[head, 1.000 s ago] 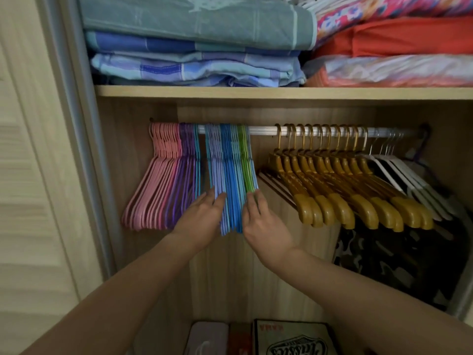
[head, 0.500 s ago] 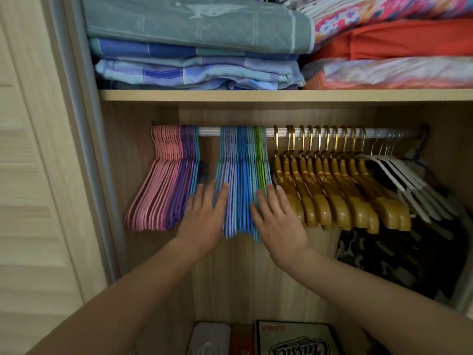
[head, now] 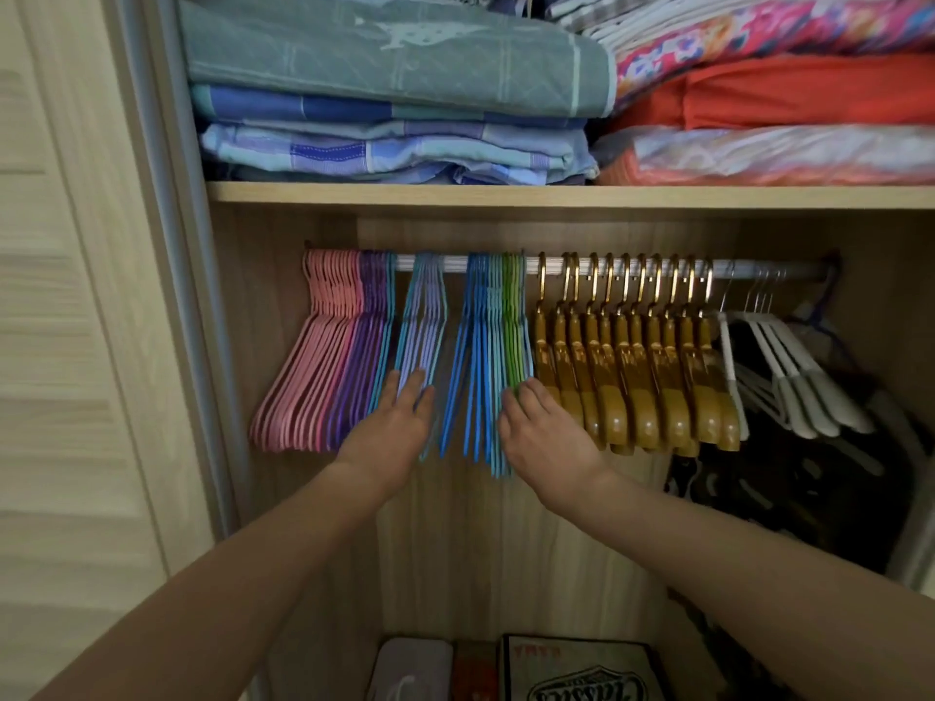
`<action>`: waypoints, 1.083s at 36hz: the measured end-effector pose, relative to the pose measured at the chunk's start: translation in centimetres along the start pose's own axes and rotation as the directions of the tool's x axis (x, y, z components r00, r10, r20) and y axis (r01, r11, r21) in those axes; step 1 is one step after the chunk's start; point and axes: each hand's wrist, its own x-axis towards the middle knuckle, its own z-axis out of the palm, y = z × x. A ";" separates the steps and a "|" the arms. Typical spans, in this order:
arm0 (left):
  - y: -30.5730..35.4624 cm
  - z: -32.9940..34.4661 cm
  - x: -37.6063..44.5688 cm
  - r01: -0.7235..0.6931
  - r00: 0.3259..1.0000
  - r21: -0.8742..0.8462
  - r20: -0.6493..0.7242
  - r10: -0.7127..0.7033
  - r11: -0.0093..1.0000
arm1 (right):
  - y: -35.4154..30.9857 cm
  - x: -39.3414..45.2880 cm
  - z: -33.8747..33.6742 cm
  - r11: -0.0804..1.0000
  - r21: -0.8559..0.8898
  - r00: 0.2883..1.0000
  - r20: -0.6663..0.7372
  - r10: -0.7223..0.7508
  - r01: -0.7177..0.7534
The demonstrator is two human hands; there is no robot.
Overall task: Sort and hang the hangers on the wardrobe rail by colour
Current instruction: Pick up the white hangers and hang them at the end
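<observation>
Inside an open wardrobe [head: 283, 523], folded bedding [head: 394, 93] fills the shelf above a rail [head: 749, 271] of hangers grouped pink [head: 308, 376], purple, blue [head: 475, 366], green, gold [head: 642, 376], white. The left hand [head: 392, 430] lies flat-fingered against pale blue hangers [head: 422, 336]; the right hand [head: 544, 437], fingers straight, presses the green ones [head: 513, 326]

Folded bedding [head: 394, 93] fills the shelf [head: 556, 195]; boxes [head: 577, 670] sit on the wardrobe floor.

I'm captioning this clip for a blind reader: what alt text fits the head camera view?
Two bare hands work along a wardrobe rail of hangers grouped by colour: the left hand rests on the lilac hangers, the right hand on the green hangers. Pink, purple, blue, gold and white groups also hang there, below a shelf of folded bedding.
</observation>
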 end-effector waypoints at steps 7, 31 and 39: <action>-0.8 0.5 -0.7 0.008 0.996 0.027 -0.092 -0.006 1.000 | 0.3 -0.8 0.4 0.999 0.017 0.999 -0.017 0.045 -0.045; 3.1 -0.8 1.0 -0.236 0.954 0.320 -0.102 0.281 0.918 | -0.7 -0.8 0.9 0.990 0.136 0.991 -0.119 0.063 -0.046; 4.4 -0.8 1.6 -0.163 0.965 0.260 -0.159 0.209 0.952 | -0.3 -1.1 1.1 0.977 0.205 0.980 -0.176 0.092 -0.055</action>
